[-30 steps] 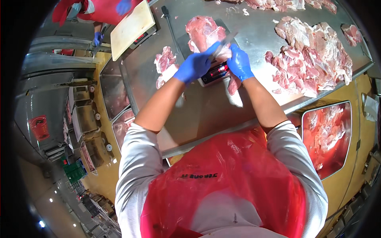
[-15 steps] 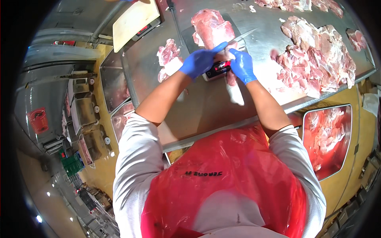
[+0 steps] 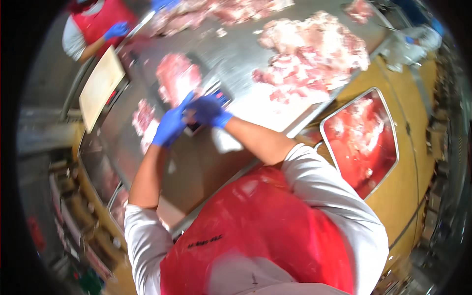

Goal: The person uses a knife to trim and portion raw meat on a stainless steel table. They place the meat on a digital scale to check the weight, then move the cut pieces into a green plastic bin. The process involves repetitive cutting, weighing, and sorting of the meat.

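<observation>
Across the steel table point(image 3: 231, 59), a broad heap of cut meat point(image 3: 312, 56) lies to my right, already in pieces, while the rounded chunk of meat point(image 3: 177, 76) just beyond my hands looks mostly whole, so I judge that little of it is done and most is left. My left hand point(image 3: 169, 125) and right hand point(image 3: 209, 110) meet in front of it, fingers bent near a small pinkish scrap point(image 3: 188, 117); blur keeps me from telling whether either grips it.
</observation>
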The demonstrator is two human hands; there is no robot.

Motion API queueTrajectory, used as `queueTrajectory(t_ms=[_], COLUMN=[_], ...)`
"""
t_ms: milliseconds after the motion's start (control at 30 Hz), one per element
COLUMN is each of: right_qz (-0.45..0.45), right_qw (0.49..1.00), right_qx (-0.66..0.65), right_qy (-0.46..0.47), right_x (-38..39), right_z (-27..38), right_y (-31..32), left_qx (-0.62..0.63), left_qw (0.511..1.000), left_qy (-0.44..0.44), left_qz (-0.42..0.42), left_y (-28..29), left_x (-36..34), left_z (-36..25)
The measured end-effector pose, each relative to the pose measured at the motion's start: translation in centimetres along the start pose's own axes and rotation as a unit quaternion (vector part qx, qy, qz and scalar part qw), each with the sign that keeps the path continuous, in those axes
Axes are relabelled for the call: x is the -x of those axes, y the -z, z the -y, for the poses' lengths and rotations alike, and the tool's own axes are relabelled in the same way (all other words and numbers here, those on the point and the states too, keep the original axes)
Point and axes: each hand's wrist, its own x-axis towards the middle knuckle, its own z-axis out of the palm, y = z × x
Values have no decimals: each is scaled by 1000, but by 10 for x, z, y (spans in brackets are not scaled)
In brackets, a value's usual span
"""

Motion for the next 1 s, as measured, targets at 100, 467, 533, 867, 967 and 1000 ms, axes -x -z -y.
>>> queueTrajectory(t_ms=[100, 467, 533, 867, 967, 1000], right_qz=[-271, -384, -354, -26, -106, -64], right_qw=[958, 923, 935, 905, 990, 994], right_qx=[-2, 23, 2, 351, 83, 72], right_qy=[90, -15, 7, -239, -28, 57], right_x=[10, 24, 52, 162, 30, -18], right_z=[-48, -61, -67, -233, -139, -113], right_y=[-14, 215, 253, 368, 257, 211], left_qx=[-181, -277, -302, 78, 132, 122], left_qw=[982, 956, 949, 945, 930, 933], left_qy=[-47, -61, 41, 63, 36, 10], left_qz=[-25, -79, -85, -313, -341, -339], left_y=[-5, 27, 33, 56, 70, 75], left_x=[-19, 36, 63, 123, 68, 28], left_z=[-3, 42, 12, 34, 65, 63])
